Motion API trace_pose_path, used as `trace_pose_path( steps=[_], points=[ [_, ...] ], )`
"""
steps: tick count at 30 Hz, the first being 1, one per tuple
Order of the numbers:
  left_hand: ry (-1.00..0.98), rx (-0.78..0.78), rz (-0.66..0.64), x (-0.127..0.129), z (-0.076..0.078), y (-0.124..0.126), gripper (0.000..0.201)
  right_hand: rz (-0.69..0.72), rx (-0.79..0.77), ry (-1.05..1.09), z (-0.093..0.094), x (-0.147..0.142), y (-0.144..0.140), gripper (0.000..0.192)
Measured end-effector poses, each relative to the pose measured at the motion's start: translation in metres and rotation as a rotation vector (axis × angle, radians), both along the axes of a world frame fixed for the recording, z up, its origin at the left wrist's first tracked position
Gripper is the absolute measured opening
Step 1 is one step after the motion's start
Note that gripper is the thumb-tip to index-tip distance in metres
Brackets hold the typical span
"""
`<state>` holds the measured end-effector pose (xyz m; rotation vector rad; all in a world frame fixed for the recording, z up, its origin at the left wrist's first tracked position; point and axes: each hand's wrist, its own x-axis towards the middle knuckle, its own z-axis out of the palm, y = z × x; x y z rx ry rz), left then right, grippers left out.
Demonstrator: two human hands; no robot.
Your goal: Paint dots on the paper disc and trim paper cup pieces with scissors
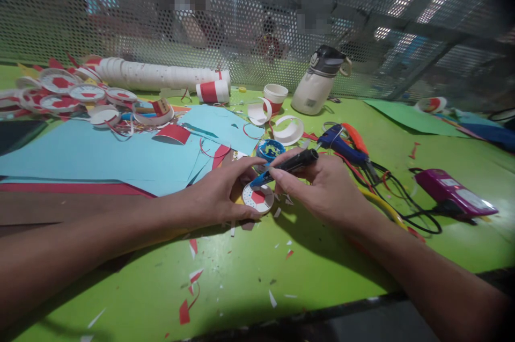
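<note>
Head view: the left hand (219,194) pinched the paper disc (258,198) flat against the green table (241,277). The right hand (322,191) was closed around a black pen tool (287,166), its blue tip touching the disc's top edge. Risk, as judged: the tip sat just beside the left fingertips (257,162); a slip could nick or burn them. The cords (402,197) near the right wrist could snag.

flask (316,84) | cup stack (161,74) | blue paper (100,154) | pink box (454,191)
</note>
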<state>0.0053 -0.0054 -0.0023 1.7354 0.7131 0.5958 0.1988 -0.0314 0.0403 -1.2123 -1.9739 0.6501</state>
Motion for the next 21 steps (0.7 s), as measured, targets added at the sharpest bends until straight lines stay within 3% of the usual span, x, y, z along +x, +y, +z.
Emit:
trace_pose_path(
  steps=[14, 21],
  points=[
    [0.079, 0.174, 0.051, -0.0010, -0.0001, 0.0018, 0.069, -0.001, 0.058, -0.022, -0.0013, -0.0011, 0.0009, 0.014],
    [0.079, 0.171, 0.046, -0.0006, -0.0012, 0.0023, 0.071, -0.017, 0.145, -0.053, -0.0056, -0.0024, -0.0016, 0.016]
  ],
)
